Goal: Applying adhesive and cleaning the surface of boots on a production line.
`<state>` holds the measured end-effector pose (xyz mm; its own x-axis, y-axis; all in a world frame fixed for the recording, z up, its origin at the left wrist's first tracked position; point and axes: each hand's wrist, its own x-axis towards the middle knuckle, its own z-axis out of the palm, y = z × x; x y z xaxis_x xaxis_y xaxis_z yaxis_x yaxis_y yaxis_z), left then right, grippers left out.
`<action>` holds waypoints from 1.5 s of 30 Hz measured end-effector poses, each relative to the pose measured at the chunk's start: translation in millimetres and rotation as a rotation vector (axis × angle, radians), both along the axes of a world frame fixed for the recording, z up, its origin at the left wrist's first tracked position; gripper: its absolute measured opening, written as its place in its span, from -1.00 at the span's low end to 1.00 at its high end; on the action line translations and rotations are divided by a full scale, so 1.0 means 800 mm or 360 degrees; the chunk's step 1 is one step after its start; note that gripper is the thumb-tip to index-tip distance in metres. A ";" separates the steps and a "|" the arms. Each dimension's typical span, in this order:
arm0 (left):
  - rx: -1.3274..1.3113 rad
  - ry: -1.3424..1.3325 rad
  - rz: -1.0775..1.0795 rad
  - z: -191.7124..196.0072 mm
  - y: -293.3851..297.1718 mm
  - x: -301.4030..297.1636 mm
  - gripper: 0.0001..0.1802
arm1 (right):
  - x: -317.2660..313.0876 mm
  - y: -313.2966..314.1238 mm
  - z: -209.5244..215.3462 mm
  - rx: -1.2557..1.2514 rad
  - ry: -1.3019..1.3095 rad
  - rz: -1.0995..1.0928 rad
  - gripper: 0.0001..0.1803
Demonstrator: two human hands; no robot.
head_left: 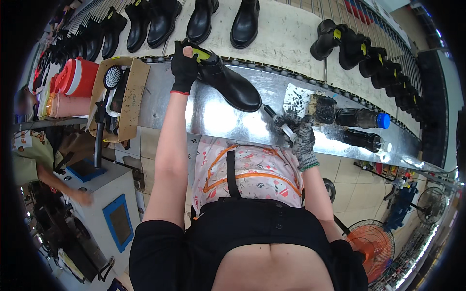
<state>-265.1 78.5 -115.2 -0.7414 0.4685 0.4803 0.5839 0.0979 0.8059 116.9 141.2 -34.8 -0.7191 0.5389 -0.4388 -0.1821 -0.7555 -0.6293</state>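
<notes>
My left hand (184, 68), in a black glove, grips the top opening of a black ankle boot (232, 83) with a yellow-green insert. The boot lies tilted on the shiny metal worktop (213, 119). My right hand (301, 138), in a stained grey knitted glove, holds a small brush (279, 120) with a light handle near the worktop's front edge. Just beyond that hand stands a dirty, blackened pot (322, 108) on a smeared white patch.
Two dark bottles (361, 119) lie right of the pot. A cardboard box (119, 94) with a round brush sits left, beside red and pink jugs (77, 77). Rows of black boots (204, 19) fill the conveyor beyond. Another person (34, 160) works at left. An orange fan (374, 242) stands lower right.
</notes>
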 end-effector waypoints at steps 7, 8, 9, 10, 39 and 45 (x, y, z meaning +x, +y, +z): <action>-0.0275 0.0362 0.0103 0.066 -0.024 0.057 -0.17 | 0.017 0.018 -0.032 0.1194 -0.1144 0.0123 -0.80; -0.0271 0.0366 0.0104 0.072 -0.030 0.067 -0.17 | 0.018 0.021 -0.043 0.1199 -0.1141 0.0120 -0.80; -0.0303 0.0373 0.0120 0.079 -0.033 0.078 -0.16 | 0.020 0.026 -0.054 0.1306 -0.1167 0.0047 -0.80; -0.0336 0.0380 0.0136 0.083 -0.035 0.089 -0.15 | 0.023 0.030 -0.064 0.1412 -0.1191 -0.0026 -0.80; -0.0220 -0.1549 -0.0472 0.134 -0.128 0.253 -0.29 | -0.011 -0.027 0.043 0.1802 -0.0774 0.0212 -0.79; -0.0205 -0.2041 -0.0666 0.124 -0.131 0.266 -0.47 | 0.017 -0.006 0.069 0.2100 -0.0965 0.0718 -0.79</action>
